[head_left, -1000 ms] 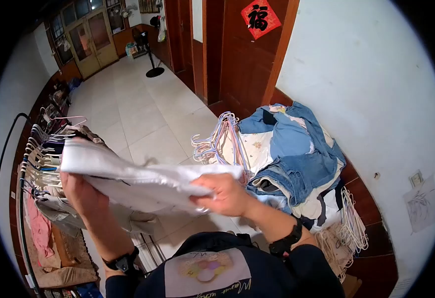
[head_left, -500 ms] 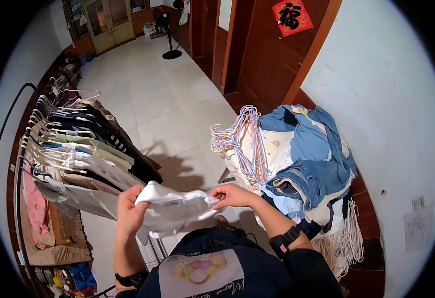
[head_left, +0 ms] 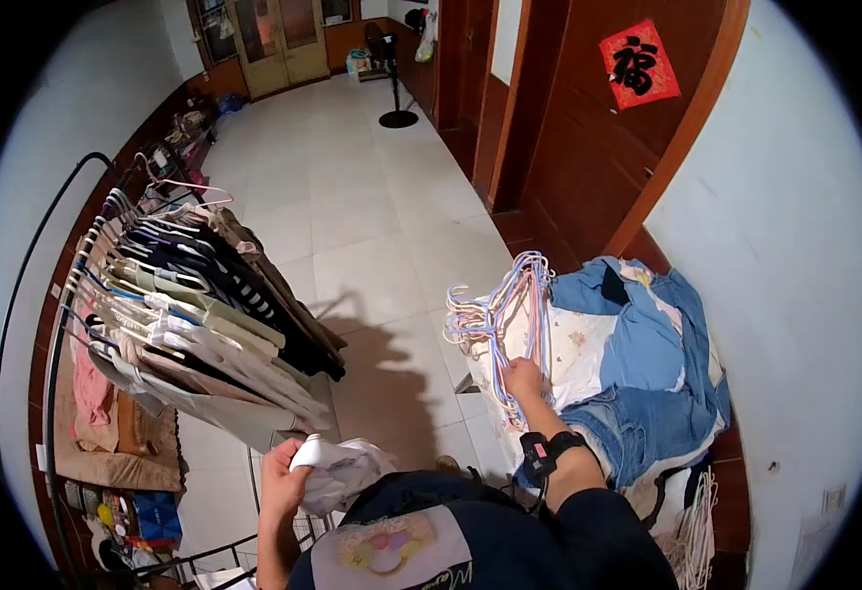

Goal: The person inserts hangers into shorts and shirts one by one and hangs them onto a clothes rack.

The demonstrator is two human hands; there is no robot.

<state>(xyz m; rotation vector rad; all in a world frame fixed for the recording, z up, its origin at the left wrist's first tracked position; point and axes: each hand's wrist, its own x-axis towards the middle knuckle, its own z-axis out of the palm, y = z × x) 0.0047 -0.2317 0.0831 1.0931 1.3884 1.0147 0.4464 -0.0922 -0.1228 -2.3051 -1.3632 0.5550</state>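
Observation:
My left hand (head_left: 283, 479) pinches the edge of a white garment (head_left: 344, 470), which hangs bunched in front of my body. Over on the right, my right hand (head_left: 523, 382) has its fingers closed on a hanger in the bundle of pastel hangers (head_left: 498, 320). That bundle of blue, pink and white hangers lies on a pale floral cloth (head_left: 570, 342). Beside it is a heap of denim clothes (head_left: 637, 344). How many hangers my fingers hold cannot be made out.
A black rack (head_left: 55, 364) on the left carries several garments on hangers (head_left: 205, 285). Below it sits a brown padded seat (head_left: 136, 457) with pink cloth. More white hangers (head_left: 696, 531) hang at lower right. A standing fan (head_left: 397, 118) is far back.
My right hand has let go of the white garment and reached right to the hangers. The garment now droops from my left hand alone. The view has shifted.

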